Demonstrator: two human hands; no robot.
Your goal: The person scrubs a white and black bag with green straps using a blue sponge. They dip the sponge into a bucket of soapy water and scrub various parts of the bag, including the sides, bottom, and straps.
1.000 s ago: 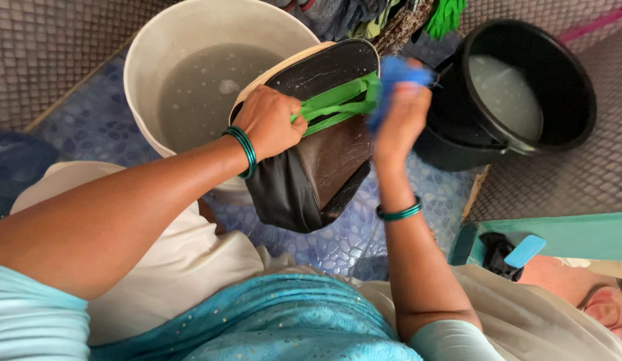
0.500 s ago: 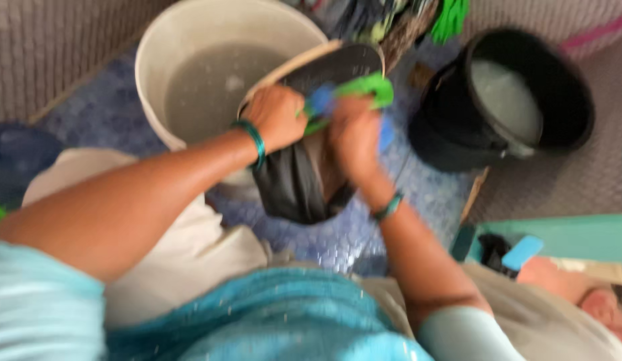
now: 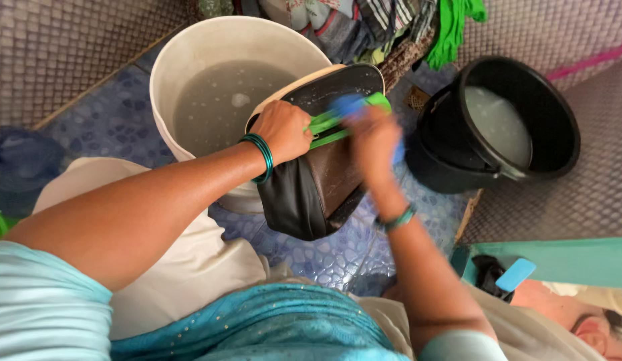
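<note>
Soft, even daylight, faint shadows, mild sheen on wet floor tiles (image 3: 337, 257) — right hand (image 3: 374, 137) motion-blurred, rest sharp.

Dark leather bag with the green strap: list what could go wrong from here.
1. The dark leather bag leans on the white plastic bucket rim; the left hand alone steadies it, so it might slip into the murky water.
2. The right hand scrubs fast with a blue brush; the grip may slip.
3. The black bucket stands near that elbow.
</note>
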